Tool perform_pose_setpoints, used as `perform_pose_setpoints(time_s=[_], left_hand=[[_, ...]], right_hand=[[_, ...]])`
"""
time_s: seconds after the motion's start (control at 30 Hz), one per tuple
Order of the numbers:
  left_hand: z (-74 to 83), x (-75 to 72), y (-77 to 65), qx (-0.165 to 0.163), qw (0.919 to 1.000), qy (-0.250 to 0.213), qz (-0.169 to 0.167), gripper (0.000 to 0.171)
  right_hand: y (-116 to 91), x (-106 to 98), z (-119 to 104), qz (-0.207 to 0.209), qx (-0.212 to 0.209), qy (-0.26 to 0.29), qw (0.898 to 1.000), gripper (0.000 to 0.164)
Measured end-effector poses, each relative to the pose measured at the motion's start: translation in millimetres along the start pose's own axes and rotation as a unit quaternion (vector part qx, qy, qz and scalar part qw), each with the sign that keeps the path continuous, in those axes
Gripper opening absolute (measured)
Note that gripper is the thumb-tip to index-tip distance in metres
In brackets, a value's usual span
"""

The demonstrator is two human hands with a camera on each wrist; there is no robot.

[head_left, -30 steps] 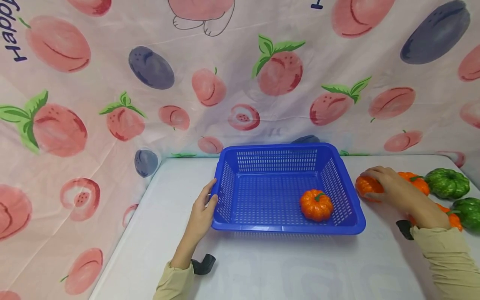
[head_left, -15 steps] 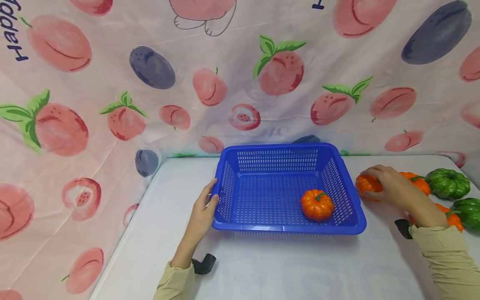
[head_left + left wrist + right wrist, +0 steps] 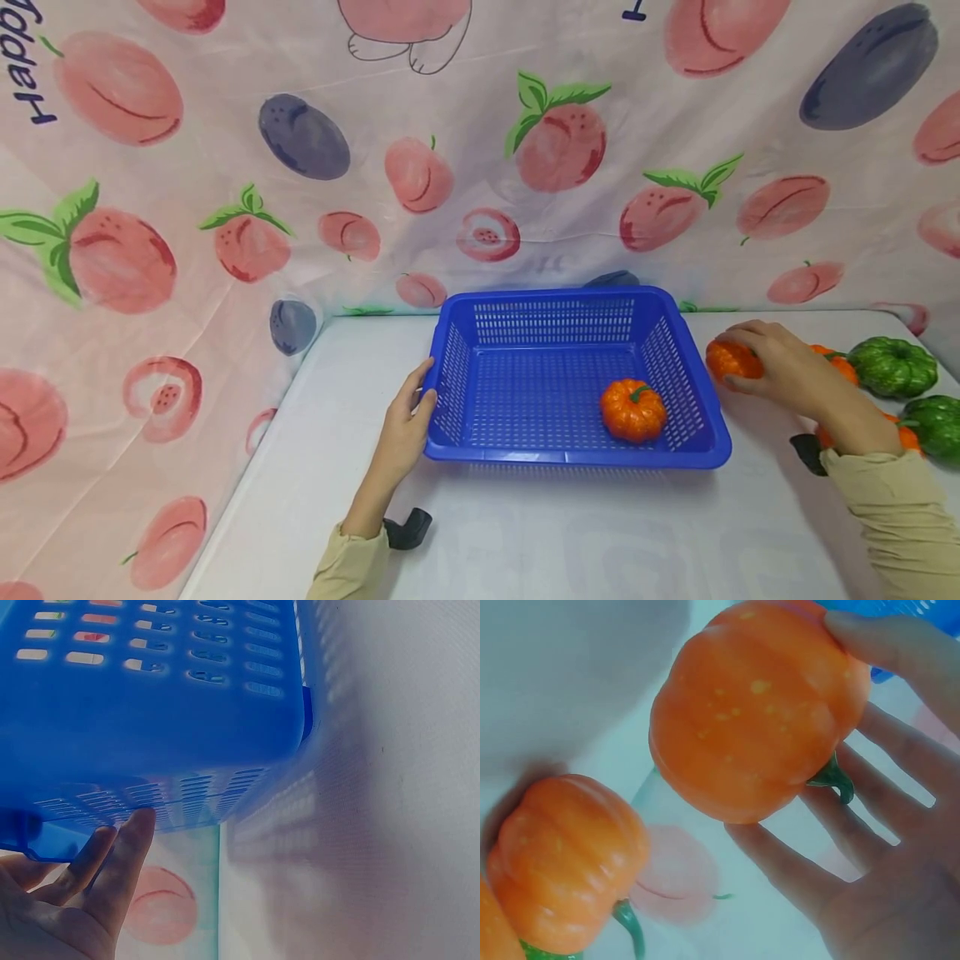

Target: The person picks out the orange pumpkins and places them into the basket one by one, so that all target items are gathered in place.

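Observation:
A blue plastic basket (image 3: 555, 457) with slotted walls stands on the white table, and a small orange pumpkin (image 3: 633, 410) lies in its right front corner. At the basket's left side my left hand (image 3: 402, 429) touches the wall; the left wrist view shows its fingers (image 3: 127, 855) extended against the outside. Just right of the basket, my right hand (image 3: 783, 371) holds a second orange pumpkin (image 3: 731, 362) between thumb and fingers. From the right wrist this pumpkin (image 3: 754, 712) shows its smooth underside and green stem, and it appears off the table.
More orange pumpkins (image 3: 842, 367) lie partly hidden behind my right hand and wrist. Two green pumpkins (image 3: 892, 367) sit at the table's right side. A fruit-printed cloth (image 3: 480, 167) hangs behind the basket and down the left side.
My right hand has moved slightly up and left in the head view, carrying the orange pumpkin. The left hand and the basket have stayed in place.

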State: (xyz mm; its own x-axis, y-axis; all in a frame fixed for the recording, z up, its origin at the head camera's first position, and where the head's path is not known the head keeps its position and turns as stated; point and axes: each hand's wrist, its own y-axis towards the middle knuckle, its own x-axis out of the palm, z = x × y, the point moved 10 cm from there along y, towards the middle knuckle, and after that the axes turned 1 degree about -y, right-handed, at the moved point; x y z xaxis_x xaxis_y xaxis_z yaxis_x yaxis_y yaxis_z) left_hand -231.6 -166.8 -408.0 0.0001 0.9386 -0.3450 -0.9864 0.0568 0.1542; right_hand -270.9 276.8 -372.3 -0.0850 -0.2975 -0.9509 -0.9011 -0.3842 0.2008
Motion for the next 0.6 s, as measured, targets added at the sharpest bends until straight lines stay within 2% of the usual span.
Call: perform_pose_setpoints(time_s=[0.1, 0.3, 0.6], left_hand=[[-0.2, 0.5, -0.5, -0.002, 1.0000, 0.001, -0.001, 0.047], [0.4, 0.5, -0.7, -0.002, 1.0000, 0.002, 0.000, 0.047], [0.6, 0.2, -0.9, -0.003, 1.0000, -0.003, -0.001, 0.047]], right_hand=[[-0.1, -4.0, -3.4, 0.015, -0.009, -0.004, 1.000, 0.053], [1.0, -10.4, -9.4, 0.010, 0.004, -0.009, 1.000, 0.055], [4.8, -24.1, -22.9, 0.027, -0.003, -0.015, 1.000, 0.055]])
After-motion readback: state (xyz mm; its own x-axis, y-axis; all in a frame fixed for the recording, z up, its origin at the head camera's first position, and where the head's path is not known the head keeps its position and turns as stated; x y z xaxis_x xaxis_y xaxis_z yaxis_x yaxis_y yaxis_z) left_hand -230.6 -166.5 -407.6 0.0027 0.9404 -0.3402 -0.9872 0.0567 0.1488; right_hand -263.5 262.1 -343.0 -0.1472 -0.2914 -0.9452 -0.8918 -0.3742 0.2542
